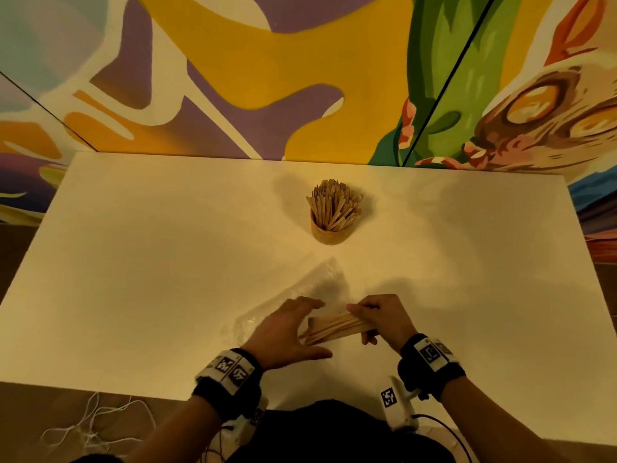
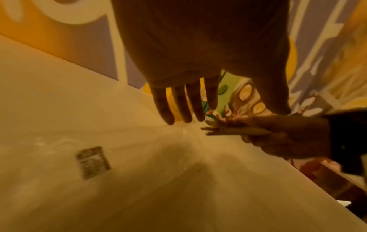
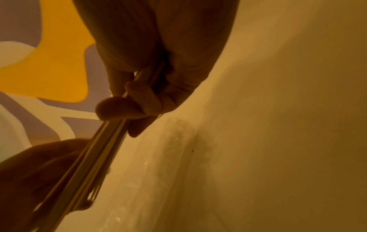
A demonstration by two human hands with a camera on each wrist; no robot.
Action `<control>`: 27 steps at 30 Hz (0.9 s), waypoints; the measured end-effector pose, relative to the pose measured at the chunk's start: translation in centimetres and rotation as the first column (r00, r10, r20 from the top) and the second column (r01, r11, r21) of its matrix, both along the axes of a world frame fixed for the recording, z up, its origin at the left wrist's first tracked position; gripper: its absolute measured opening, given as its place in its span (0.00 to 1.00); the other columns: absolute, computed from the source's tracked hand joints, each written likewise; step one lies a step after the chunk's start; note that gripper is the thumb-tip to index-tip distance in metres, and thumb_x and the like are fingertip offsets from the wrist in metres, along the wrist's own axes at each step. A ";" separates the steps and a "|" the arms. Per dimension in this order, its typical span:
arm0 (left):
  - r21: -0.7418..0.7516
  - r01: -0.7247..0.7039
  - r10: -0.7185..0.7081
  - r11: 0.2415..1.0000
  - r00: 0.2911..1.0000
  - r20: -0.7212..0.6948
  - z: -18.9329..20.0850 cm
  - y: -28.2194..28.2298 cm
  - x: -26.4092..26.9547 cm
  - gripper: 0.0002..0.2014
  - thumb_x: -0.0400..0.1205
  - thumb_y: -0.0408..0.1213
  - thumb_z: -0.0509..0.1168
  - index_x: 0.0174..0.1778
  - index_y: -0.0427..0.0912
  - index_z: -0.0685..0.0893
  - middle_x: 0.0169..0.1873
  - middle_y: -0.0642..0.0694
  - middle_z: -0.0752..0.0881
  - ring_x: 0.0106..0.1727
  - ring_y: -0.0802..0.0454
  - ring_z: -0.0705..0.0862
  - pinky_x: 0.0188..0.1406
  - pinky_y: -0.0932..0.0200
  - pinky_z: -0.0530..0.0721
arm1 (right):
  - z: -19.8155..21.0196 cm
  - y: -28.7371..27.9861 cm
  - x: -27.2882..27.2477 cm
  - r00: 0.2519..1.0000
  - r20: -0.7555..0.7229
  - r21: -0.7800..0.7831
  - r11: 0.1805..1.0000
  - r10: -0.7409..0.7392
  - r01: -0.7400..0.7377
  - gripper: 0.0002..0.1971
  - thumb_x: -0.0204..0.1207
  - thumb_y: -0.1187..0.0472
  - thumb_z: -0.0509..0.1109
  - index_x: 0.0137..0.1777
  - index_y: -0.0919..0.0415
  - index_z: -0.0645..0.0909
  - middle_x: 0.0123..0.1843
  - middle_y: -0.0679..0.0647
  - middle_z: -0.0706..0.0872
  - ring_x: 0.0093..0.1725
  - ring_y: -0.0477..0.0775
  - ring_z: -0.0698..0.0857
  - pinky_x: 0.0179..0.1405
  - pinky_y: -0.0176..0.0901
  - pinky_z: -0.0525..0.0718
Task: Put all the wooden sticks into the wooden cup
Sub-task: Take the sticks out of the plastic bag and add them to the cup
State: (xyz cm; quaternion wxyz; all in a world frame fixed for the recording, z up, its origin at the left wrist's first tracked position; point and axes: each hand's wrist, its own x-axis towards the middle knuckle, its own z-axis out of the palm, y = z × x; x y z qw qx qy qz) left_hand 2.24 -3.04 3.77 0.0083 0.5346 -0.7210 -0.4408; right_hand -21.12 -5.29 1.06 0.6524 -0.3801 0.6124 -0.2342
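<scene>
- Centrally, a bundle of sticks (image 1: 337,329) lies roughly level between the two hands, above the table (image 1: 150,262) near its front edge.
- Right hand (image 1: 384,319): fingers and thumb curled round one end of the bundle, gripping it; the right wrist view shows the fingers (image 3: 131,103) wrapped over the sticks (image 3: 95,157), which fan slightly toward their free ends.
- Left hand (image 1: 287,332): flat, fingers straight and spread, palm set against the free end of the bundle; in the left wrist view the fingers (image 2: 178,103) are extended with gaps between them, and the stick ends (image 2: 218,128) point toward the palm from the right hand (image 2: 288,138).
- Cup (image 1: 330,230): upright, well beyond both hands toward the far edge of the table, packed with many sticks (image 1: 334,202) that stand up and splay outward.
- Clear plastic bag (image 1: 314,289): crumpled on the table just beyond and under the left hand, between the hands and the cup; a small printed label (image 2: 93,161) shows on it in the left wrist view.
- Wristbands (image 1: 230,369) with black-and-white markers sit on both wrists.
- Painted wall (image 1: 267,78): behind the table, beyond the cup.
</scene>
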 end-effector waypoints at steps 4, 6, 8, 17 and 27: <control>0.021 0.040 -0.042 0.999 0.997 0.065 -1.4 -1.2 -1.8 0.34 0.70 0.63 0.72 0.70 0.59 0.72 0.55 0.54 0.85 0.53 0.53 0.82 0.52 0.54 0.82 | 0.6 -0.6 1.5 0.999 0.037 -0.011 1.000 -0.011 0.012 0.13 0.76 0.63 0.75 0.40 0.76 0.84 0.24 0.67 0.81 0.18 0.61 0.80 0.17 0.41 0.76; -0.014 -0.059 0.059 0.998 0.998 -0.016 -1.6 -1.7 -1.8 0.23 0.72 0.54 0.75 0.62 0.55 0.81 0.46 0.52 0.89 0.46 0.52 0.85 0.46 0.54 0.82 | 0.8 -0.9 1.7 0.997 0.069 -0.013 0.999 -0.028 0.029 0.11 0.77 0.64 0.74 0.39 0.75 0.83 0.25 0.65 0.82 0.18 0.61 0.80 0.18 0.41 0.76; -0.015 -0.164 0.161 0.986 0.976 -0.147 -1.6 -2.0 -1.6 0.16 0.71 0.47 0.78 0.54 0.51 0.89 0.41 0.52 0.90 0.40 0.57 0.84 0.42 0.58 0.81 | 1.1 -1.1 1.9 0.995 0.101 -0.033 0.999 -0.016 0.019 0.11 0.78 0.65 0.72 0.41 0.75 0.83 0.26 0.63 0.83 0.19 0.61 0.81 0.18 0.42 0.77; 0.123 -0.272 0.298 0.954 0.893 -0.337 -0.5 -3.5 -1.5 0.08 0.69 0.39 0.81 0.40 0.52 0.91 0.31 0.55 0.89 0.31 0.63 0.82 0.34 0.67 0.77 | 3.0 -1.9 2.5 0.990 0.141 -0.163 0.986 0.007 0.016 0.06 0.78 0.67 0.71 0.42 0.68 0.86 0.31 0.60 0.87 0.19 0.63 0.82 0.18 0.42 0.78; -0.014 -0.218 0.199 0.976 0.910 -0.363 0.4 -4.0 -2.1 0.14 0.80 0.50 0.70 0.61 0.58 0.88 0.38 0.59 0.90 0.28 0.62 0.77 0.33 0.69 0.71 | 2.8 -3.9 2.5 0.962 0.253 -0.003 0.995 -0.100 0.104 0.15 0.79 0.64 0.57 0.40 0.72 0.81 0.26 0.69 0.82 0.18 0.63 0.79 0.20 0.40 0.73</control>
